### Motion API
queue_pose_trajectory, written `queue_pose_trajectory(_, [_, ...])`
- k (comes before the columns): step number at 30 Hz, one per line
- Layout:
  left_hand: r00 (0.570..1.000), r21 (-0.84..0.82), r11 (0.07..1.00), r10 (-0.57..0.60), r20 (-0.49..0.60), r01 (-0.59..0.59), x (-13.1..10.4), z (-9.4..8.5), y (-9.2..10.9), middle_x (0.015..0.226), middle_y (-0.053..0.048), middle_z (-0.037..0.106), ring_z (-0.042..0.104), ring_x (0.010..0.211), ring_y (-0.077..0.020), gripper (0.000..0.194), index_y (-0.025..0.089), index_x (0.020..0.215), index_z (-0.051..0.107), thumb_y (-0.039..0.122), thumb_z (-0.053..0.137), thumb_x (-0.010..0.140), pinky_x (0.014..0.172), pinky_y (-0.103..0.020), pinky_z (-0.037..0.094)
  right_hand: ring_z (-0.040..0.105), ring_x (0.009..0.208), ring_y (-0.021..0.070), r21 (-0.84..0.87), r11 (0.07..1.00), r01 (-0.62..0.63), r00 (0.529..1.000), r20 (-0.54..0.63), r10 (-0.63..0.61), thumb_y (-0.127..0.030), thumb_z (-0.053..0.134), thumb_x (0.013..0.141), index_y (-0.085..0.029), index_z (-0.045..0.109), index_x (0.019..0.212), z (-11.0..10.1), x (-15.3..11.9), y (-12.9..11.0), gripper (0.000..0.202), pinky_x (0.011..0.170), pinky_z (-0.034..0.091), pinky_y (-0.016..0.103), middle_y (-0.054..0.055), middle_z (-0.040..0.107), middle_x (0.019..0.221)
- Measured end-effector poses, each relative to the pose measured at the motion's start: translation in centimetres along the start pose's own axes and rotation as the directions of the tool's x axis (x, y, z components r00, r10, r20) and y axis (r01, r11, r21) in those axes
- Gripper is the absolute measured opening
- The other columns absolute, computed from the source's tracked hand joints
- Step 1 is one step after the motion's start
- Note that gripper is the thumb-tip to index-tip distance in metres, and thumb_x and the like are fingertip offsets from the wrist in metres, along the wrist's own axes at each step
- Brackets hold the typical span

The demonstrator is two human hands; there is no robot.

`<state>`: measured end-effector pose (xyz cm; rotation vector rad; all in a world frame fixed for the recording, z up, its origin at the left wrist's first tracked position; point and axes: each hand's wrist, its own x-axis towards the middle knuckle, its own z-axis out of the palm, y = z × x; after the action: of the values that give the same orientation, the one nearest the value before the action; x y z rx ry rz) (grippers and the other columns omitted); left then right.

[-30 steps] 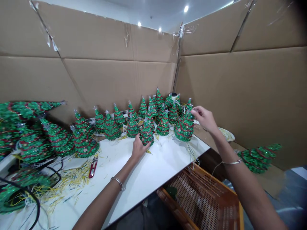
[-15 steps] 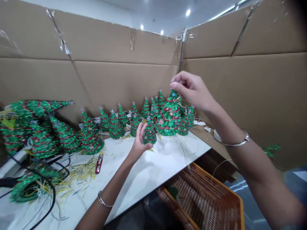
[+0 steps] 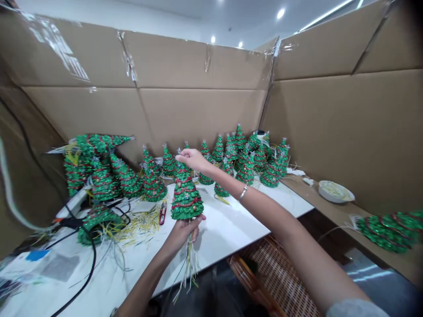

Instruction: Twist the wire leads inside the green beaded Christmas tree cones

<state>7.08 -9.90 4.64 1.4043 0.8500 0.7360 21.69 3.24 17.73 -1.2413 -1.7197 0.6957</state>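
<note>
A small tinsel Christmas tree point(image 3: 187, 197), green with red garland and small ornaments, stands upright between my hands above the table. My right hand point(image 3: 194, 159) pinches it at the tip, and the fingers cover its top. Under its base, my left hand point(image 3: 183, 233) is closed around the bottom edge. Yellow and white wire strands point(image 3: 189, 264) hang from the base past my left fingers. Red-handled thread snips point(image 3: 162, 213) lie on the white table point(image 3: 218, 233), just left of the held tree.
Several similar trees point(image 3: 246, 169) stand along the cardboard wall point(image 3: 198, 110). Wire clippings point(image 3: 142, 226) and a black cable point(image 3: 94, 264) lie at the left. A white bowl point(image 3: 336, 192), another tree lying down point(image 3: 390, 231) and a woven basket point(image 3: 277, 268) are at the right.
My right hand has brought the tree left and nearer, away from the back group. My left hand, open before, has closed at the tree's base. The view has turned left.
</note>
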Motion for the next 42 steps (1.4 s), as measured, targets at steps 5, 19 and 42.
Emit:
queue_pose_trajectory(5, [0.973,0.1,0.991,0.106,-0.205,-0.087,1.2,-3.4,-3.1,0.056,-0.005,0.063,0.062,0.067,-0.0219,0.038,0.016,0.072,0.067,0.05,0.054,0.083,0.077,-0.036,0.049,0.043,0.059,0.0085,0.078,0.939,-0.335,0.942,0.006,0.336,-0.024,0.066,0.082,-0.015,0.06,0.069,6.7,2.9,5.0,0.017,0.058,0.032,0.02,-0.006,0.048,0.056])
queue_pose_trajectory(19, [0.92,0.247,0.969,0.074,-0.386,0.026,6.5,-6.7,-5.3,0.077,-0.013,0.076,0.065,0.075,-0.0216,0.048,0.013,0.083,0.067,0.048,0.036,0.09,0.072,-0.032,0.047,0.044,0.049,0.0082,0.304,0.894,-0.328,0.945,0.117,0.306,-0.019,0.055,0.086,-0.017,0.058,0.109,10.5,1.8,8.1,0.024,0.042,0.031,0.019,-0.004,0.056,0.065])
queue_pose_trajectory(42, [0.902,0.963,0.216,0.363,-0.232,0.161,5.1,-9.4,-4.1,0.088,-0.011,0.074,0.068,0.075,-0.0256,0.037,0.026,0.126,0.061,0.029,0.038,0.097,0.067,-0.03,0.04,0.067,0.081,0.0224,-0.705,0.71,0.002,0.982,0.135,0.131,-0.043,0.047,0.094,-0.03,0.068,0.112,9.9,-8.5,9.1,0.03,0.064,0.036,0.027,0.005,0.074,0.087])
